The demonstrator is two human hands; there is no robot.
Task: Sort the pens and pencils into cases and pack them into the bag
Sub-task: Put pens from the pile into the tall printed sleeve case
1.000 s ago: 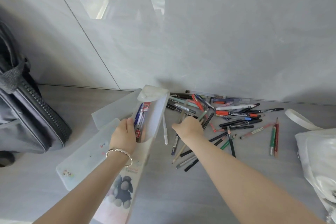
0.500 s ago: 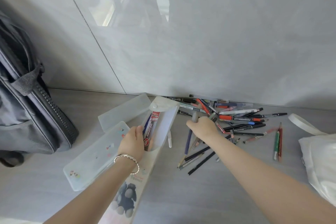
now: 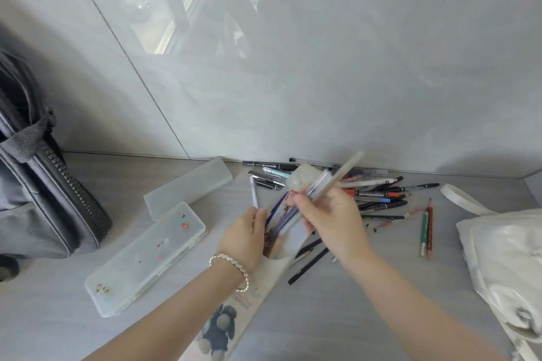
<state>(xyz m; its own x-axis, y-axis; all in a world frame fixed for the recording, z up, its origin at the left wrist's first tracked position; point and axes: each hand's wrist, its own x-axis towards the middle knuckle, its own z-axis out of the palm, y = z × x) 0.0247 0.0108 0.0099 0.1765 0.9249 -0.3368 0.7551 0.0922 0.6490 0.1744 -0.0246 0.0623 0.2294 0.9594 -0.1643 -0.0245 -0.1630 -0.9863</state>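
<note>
L hand (image 3: pixel 246 239), bracelet on wrist: fingers curled on rim of soft pouch case (image 3: pixel 225 325), sheep print on front. R hand (image 3: pixel 331 220): fingers clamped on blurred bundle of pens (image 3: pixel 340 176), lower ends at pouch mouth, tops tilted up-right. Loose pens (image 3: pixel 381 195) heaped by wall behind. 2 pencils (image 3: pixel 426 228), green + red, side by side to right. Stickered frosted case (image 3: pixel 140 258) + plain frosted case (image 3: pixel 187 189) left of pouch. Grey bag (image 3: pixel 44 199) far left, white bag (image 3: pixel 504 258) far right. Pouch text, marker labels: unreadable.
</note>
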